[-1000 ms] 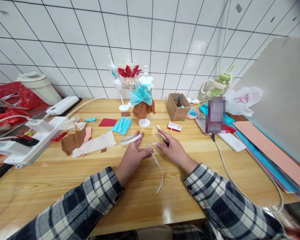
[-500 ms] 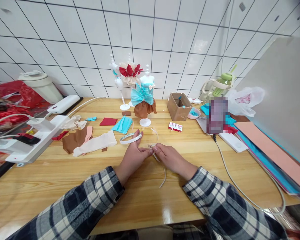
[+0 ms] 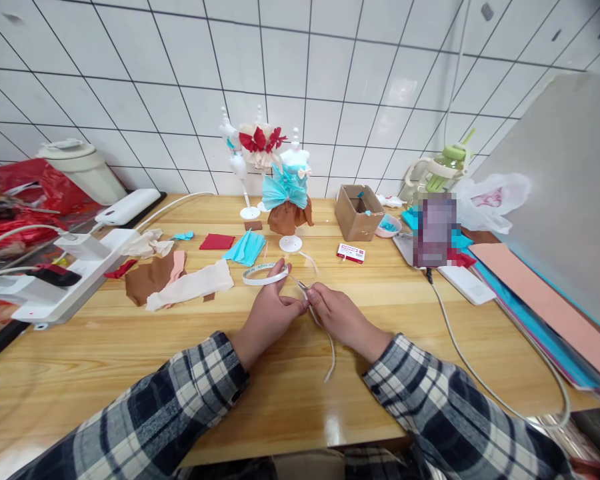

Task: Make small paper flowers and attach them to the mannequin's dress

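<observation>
Left hand [image 3: 267,313] and right hand [image 3: 341,319] pinch a narrow white paper strip [image 3: 329,347] over a light wooden table [image 3: 105,360].
Both sets of fingers are clenched on its top; the rest droops below the right fingers. It looks light, limp and easily torn, so pinch near an end. Print on the white tape ring [image 3: 265,274] beyond the left fingers is unreadable.

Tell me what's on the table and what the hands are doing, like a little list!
Left hand: fingers pinch the white strip; one finger reaches to the tape ring.
Right hand: grips a thin metal tool, right next to the left hand.
White strip: hangs from the hands down onto the wooden table.
Behind the hands: doll stand in a blue and brown paper dress; open cardboard box.
To the left: cream paper piece and brown paper piece.
</observation>
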`<control>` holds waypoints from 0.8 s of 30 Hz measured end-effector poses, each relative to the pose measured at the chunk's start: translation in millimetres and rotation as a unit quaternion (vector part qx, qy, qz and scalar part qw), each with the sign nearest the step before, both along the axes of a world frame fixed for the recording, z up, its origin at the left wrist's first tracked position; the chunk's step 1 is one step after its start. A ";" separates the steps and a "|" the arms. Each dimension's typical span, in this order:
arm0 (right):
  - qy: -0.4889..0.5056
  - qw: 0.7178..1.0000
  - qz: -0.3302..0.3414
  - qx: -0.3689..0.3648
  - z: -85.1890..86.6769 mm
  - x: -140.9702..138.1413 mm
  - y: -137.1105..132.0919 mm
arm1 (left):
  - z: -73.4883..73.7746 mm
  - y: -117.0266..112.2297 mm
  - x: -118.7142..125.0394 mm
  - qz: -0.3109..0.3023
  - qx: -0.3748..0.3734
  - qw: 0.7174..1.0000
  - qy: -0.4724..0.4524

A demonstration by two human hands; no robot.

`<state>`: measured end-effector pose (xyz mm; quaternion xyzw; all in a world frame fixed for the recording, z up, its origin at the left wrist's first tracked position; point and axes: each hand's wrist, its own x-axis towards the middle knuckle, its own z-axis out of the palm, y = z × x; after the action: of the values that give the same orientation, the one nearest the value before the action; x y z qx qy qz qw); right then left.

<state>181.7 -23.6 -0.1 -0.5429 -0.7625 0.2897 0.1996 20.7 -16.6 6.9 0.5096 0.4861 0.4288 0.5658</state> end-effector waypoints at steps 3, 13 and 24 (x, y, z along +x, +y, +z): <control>-0.005 1.000 0.003 0.001 0.4 -0.2 -0.4 | -0.8 -0.3 -0.4 0.000 0.008 1.000 -0.002; -0.001 1.000 -0.003 0.002 -1.4 -1.1 -0.7 | 3.9 -1.0 -0.7 -0.012 0.013 1.000 0.006; 0.012 1.000 -0.021 -0.002 -1.1 -1.9 2.7 | 5.5 -1.2 -0.5 -0.019 -0.010 0.999 -0.042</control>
<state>179.8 -21.0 -1.2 -0.5557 -0.7479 0.2932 0.2141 20.2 -17.8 12.4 0.4946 0.4563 0.4347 0.5986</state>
